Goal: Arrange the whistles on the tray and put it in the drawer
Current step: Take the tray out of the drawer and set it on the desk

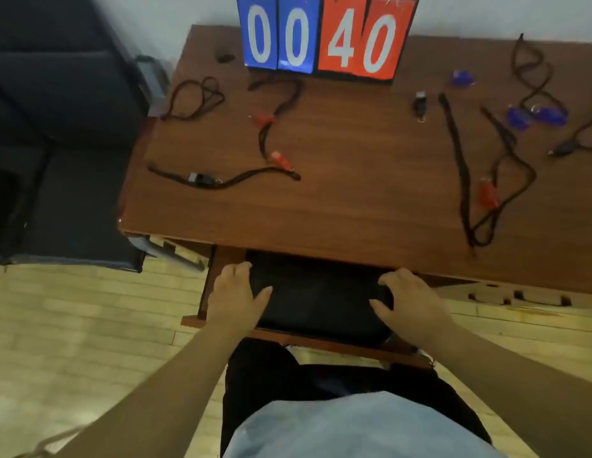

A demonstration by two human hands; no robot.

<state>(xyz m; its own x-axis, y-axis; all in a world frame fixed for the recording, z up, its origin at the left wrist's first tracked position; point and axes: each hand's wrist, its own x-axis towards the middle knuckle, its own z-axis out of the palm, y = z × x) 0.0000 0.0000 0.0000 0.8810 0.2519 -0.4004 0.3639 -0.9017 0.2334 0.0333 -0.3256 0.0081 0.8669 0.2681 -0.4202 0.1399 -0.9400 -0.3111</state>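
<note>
A black tray (317, 292) lies in the pulled-out drawer (221, 259) under the wooden desk (354, 193). My left hand (236, 292) grips the tray's left edge, thumb on top. My right hand (410, 305) grips its right edge the same way. Several whistles on black lanyards lie scattered on the desk: red ones (281, 159) (488, 192) (264, 119), black ones (202, 179) (420, 102), and blue ones (535, 114) (462, 77) at the right. The tray looks bare.
A flip scoreboard (324, 34) reading 00 40 stands at the desk's back edge. A dark chair (56, 127) sits left of the desk. Loose lanyards (195, 94) lie at the back left. Wooden floor lies below.
</note>
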